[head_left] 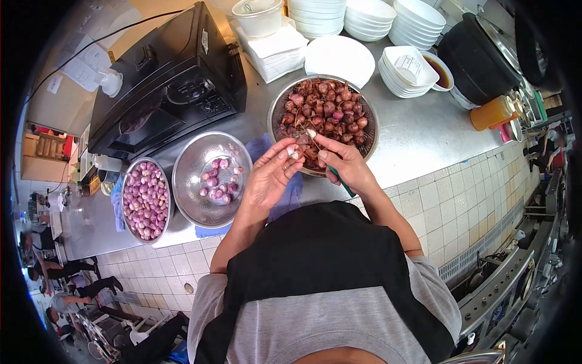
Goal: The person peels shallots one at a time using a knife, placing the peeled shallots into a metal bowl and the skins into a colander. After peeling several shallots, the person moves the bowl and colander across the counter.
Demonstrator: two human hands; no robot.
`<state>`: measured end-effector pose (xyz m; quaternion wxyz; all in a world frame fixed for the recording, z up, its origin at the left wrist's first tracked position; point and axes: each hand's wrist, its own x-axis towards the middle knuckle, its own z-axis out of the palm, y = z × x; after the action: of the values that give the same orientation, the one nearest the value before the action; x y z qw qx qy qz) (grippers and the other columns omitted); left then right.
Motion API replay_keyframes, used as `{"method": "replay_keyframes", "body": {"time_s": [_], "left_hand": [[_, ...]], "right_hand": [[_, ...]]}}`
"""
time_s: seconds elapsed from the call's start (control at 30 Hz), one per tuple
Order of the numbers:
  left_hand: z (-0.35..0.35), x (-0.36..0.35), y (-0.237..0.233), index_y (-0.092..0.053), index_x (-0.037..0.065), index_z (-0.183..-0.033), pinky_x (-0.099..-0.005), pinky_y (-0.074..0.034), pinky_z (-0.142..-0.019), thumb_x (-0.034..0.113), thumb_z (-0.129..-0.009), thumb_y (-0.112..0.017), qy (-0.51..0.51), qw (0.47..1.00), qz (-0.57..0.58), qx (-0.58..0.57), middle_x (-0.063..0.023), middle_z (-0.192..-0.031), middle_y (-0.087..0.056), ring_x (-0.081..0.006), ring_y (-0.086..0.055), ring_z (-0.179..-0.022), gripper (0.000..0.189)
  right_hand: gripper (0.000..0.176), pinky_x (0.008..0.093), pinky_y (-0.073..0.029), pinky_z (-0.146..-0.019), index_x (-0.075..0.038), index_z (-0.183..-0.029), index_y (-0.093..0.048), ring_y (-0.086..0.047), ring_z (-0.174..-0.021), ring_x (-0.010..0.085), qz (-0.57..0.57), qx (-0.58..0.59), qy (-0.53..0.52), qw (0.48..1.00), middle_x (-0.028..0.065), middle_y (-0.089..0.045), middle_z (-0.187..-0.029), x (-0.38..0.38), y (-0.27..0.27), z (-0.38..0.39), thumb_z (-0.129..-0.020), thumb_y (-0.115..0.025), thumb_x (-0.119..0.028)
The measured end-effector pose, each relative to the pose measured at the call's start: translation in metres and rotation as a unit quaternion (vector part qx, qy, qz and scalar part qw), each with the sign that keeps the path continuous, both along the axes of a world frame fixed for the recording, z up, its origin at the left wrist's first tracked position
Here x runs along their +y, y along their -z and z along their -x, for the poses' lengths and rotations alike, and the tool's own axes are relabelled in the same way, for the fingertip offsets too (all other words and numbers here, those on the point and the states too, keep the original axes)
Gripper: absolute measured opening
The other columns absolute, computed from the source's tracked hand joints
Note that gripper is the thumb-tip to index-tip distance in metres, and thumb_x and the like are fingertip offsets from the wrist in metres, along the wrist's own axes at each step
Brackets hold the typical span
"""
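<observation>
Between the fingers of my left hand [270,174] is a small shallot [294,151], pale where its skin is off. My right hand [347,162] grips a knife with a green handle [345,183]; its blade is hard to make out. Both hands are close together over the near edge of a perforated metal colander [371,124] heaped with brown-skinned shallots [327,109]. To the left, a second colander [188,159] has several peeled purple shallots [222,182] in it. Further left, a metal bowl [171,212] is full of peeled shallots [145,200].
A black microwave-like appliance [163,85] stands at the back left. White bowls [367,18], a white plate [339,60] and napkins [273,51] line the back. A large black pot [473,57] and orange bottle [490,113] are right. A blue cloth [285,203] lies under the colanders. Other people [70,267] are far left.
</observation>
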<state>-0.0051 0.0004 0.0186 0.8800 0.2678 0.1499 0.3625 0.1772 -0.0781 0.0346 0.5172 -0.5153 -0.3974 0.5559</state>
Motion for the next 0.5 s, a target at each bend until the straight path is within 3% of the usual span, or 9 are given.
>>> {"method": "replay_keyframes", "body": {"time_s": [0.13, 0.2, 0.27, 0.37, 0.43, 0.5], "left_hand": [[-0.004, 0.001, 0.006, -0.049, -0.002, -0.12, -0.03, -0.055, -0.083, 0.007, -0.091, -0.052, -0.008, 0.999, 0.011, 0.031, -0.014, -0.104, -0.062, -0.0228, -0.063, -0.095, 0.03], [-0.006, 0.001, 0.006, -0.051, -0.001, -0.118, -0.0291, -0.054, -0.083, 0.007, -0.091, -0.053, -0.01, 0.999, 0.011, 0.037, -0.0124, -0.103, -0.063, -0.0212, -0.064, -0.094, 0.028], [-0.007, 0.001, 0.006, -0.053, -0.001, -0.116, -0.0282, -0.054, -0.082, 0.008, -0.091, -0.054, -0.012, 0.999, 0.011, 0.042, -0.0108, -0.102, -0.063, -0.0196, -0.064, -0.093, 0.027], [-0.008, 0.0, 0.008, -0.054, 0.0, -0.113, -0.0285, -0.054, -0.082, 0.007, -0.091, -0.055, -0.028, 0.999, 0.004, 0.047, -0.0102, -0.101, -0.064, -0.0192, -0.064, -0.092, 0.023], [-0.008, -0.001, 0.009, -0.055, 0.001, -0.11, -0.0288, -0.054, -0.082, 0.007, -0.09, -0.055, -0.041, 0.998, -0.006, 0.046, -0.0099, -0.1, -0.064, -0.019, -0.064, -0.091, 0.021], [-0.008, -0.002, 0.008, -0.056, 0.001, -0.109, -0.0289, -0.054, -0.082, 0.007, -0.09, -0.055, -0.045, 0.998, -0.008, 0.046, -0.0099, -0.1, -0.064, -0.0191, -0.064, -0.091, 0.02]], "right_hand": [[0.044, 0.02, -0.035, -0.042, -0.013, -0.137, -0.042, -0.043, -0.049, 0.0075, -0.006, -0.072, 0.03, 0.997, 0.0019, -0.052, -0.077, -0.007, -0.012, 0.01, -0.093, -0.05, -0.013], [0.045, 0.0204, -0.039, -0.046, -0.021, -0.135, -0.046, -0.044, -0.05, 0.0061, -0.059, -0.089, -0.006, 0.994, 0.0014, -0.054, -0.076, -0.008, -0.014, 0.012, -0.092, -0.049, -0.008], [0.044, 0.02, -0.039, -0.047, -0.018, -0.134, -0.046, -0.043, -0.051, 0.0051, -0.044, -0.107, -0.012, 0.993, 0.0003, -0.053, -0.075, -0.009, -0.013, 0.012, -0.091, -0.05, -0.008], [0.046, 0.0225, -0.045, -0.056, -0.014, -0.134, -0.046, -0.051, -0.059, 0.0082, -0.024, -0.112, -0.028, 0.993, 0.0036, -0.059, -0.083, -0.012, -0.012, 0.013, -0.089, -0.051, -0.007], [0.045, 0.0255, -0.049, -0.07, -0.01, -0.133, -0.046, -0.057, -0.073, 0.0118, -0.077, -0.157, -0.021, 0.984, 0.0078, -0.064, -0.097, -0.011, -0.013, 0.015, -0.088, -0.053, -0.006], [0.045, 0.0267, -0.048, -0.076, -0.009, -0.132, -0.046, -0.058, -0.078, 0.013, -0.092, -0.181, -0.016, 0.979, 0.0093, -0.064, -0.102, -0.011, -0.012, 0.016, -0.088, -0.054, -0.006]]}}
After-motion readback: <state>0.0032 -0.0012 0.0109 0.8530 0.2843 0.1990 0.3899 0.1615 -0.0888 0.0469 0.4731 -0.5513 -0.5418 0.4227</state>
